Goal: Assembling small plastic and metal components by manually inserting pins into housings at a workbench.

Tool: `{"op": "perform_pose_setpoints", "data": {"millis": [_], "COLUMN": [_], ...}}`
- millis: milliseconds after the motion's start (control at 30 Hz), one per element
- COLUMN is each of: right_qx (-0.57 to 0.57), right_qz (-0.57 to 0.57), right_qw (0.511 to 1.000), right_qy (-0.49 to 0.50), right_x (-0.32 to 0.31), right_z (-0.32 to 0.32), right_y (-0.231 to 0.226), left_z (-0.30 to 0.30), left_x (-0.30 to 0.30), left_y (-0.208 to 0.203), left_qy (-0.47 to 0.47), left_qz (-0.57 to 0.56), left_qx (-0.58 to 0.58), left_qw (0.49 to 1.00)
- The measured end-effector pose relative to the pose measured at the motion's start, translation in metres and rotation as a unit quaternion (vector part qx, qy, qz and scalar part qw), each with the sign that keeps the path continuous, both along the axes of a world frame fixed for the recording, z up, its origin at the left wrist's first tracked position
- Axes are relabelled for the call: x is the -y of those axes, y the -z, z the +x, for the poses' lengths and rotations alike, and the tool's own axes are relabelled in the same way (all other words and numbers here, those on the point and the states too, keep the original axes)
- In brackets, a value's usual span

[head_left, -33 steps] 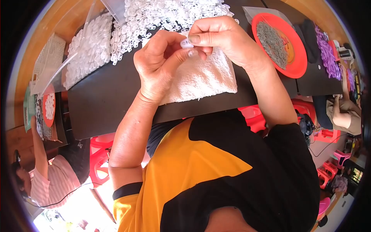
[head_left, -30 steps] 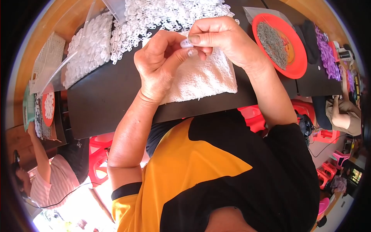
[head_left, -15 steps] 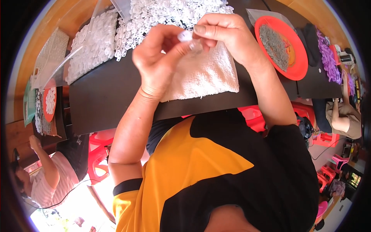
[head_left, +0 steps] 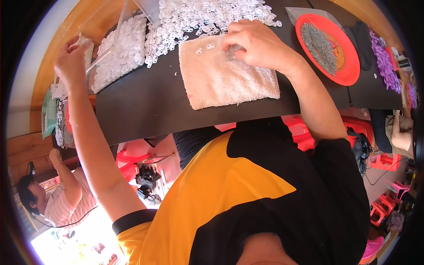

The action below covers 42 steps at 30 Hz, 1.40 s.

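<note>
My left hand [head_left: 70, 64] is stretched out to the far left, over a white perforated basket [head_left: 87, 52]. Its fingers are bent together, and whatever they may hold cannot be made out. My right hand [head_left: 256, 46] rests at the top edge of a folded cream towel [head_left: 229, 86], its fingers curled around something small and greyish that is mostly hidden. Two small white plastic pieces, each with two holes, lie on the towel beside it: one upper piece [head_left: 210, 46] and one lower piece [head_left: 200, 51]. Beyond the towel spreads a heap of similar white pieces [head_left: 212, 15].
A block of packed white pieces [head_left: 121, 55] stands left of the heap. On the right sits a red plate [head_left: 349, 75] with a pile of small grey metal parts [head_left: 318, 46]. Purple items [head_left: 382, 66] lie farther right. A co-worker [head_left: 66, 198] sits at the left.
My hands have parted from above the towel. The left swung far left to the basket; the right moved slightly down and right. Two white pieces now show on the towel.
</note>
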State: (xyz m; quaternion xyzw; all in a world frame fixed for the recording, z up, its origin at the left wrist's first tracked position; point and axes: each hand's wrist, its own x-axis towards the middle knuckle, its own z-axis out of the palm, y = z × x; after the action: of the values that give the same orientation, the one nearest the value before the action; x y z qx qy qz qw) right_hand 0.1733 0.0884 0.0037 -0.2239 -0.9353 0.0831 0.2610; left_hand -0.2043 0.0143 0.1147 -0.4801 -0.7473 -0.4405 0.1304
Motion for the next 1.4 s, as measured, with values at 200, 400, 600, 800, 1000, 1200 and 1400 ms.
{"op": "perform_pose_setpoints", "data": {"millis": [200,400,600,800,1000,1200,1400], "right_qx": [0.020,-0.067,-0.129,-0.133,-0.140,-0.095,-0.109], "right_qz": [-0.021,-0.159,-0.183,-0.162,-0.192,-0.300,-0.325], "right_qw": [1.000,0.984,0.971,0.975,0.970,0.947,0.937], "right_qy": [-0.010,-0.054,-0.087,-0.080,-0.059,-0.064,-0.065], "right_x": [-0.004,0.002,0.006,0.008,0.004,0.007,0.005], "right_z": [0.003,0.001,0.001,0.001,0.003,0.003,0.003], "right_y": [-0.002,-0.014,-0.018,-0.019,-0.015,-0.021,-0.014], "left_z": [0.075,0.175,0.197,0.198,0.195,0.198,0.203], "left_x": [0.011,0.023,0.018,0.017,0.017,0.017,0.016], "left_y": [0.042,0.088,0.100,0.098,0.093,0.095,0.089], "left_qy": [0.154,0.360,0.363,0.378,0.357,0.366,0.363], "left_qz": [0.220,-0.120,-0.173,-0.157,-0.143,-0.107,-0.135], "left_qx": [-0.091,0.311,0.520,0.518,0.520,0.492,0.437], "left_qw": [0.959,0.871,0.754,0.751,0.763,0.783,0.812]}}
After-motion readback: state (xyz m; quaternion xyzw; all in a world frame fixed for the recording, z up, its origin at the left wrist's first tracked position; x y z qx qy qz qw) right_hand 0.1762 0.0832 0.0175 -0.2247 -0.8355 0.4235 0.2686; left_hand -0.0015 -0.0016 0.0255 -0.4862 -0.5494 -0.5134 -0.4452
